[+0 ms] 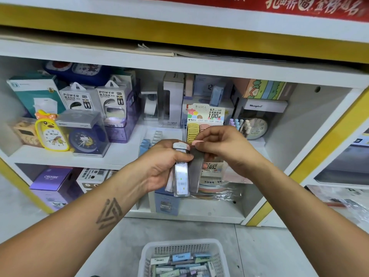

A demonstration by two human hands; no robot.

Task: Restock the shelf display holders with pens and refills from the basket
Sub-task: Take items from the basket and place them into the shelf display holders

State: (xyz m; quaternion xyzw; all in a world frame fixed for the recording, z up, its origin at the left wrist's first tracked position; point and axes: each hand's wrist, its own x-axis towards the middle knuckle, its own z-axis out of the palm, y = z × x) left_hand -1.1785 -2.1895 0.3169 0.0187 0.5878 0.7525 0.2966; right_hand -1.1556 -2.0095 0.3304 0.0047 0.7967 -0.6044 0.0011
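Observation:
My left hand [162,163] grips a small bunch of flat clear refill cases [181,176], held upright in front of the shelf. My right hand [221,144] pinches the pink cap of one dark case [195,168] at the right side of that bunch. Just behind my hands stands the lead refill display holder [206,116], with rows of yellow and pink cases in its slots. The white mesh basket [181,246] sits on the floor below, holding several pastel refill boxes [180,264].
The white shelf [123,152] carries clocks, power bank boxes and clear stands at the left. A cup of pastel pens [242,124] stands to the right of the display. The lower shelf holds boxes and wrapped packs. A yellow-edged side panel [319,148] closes off the right.

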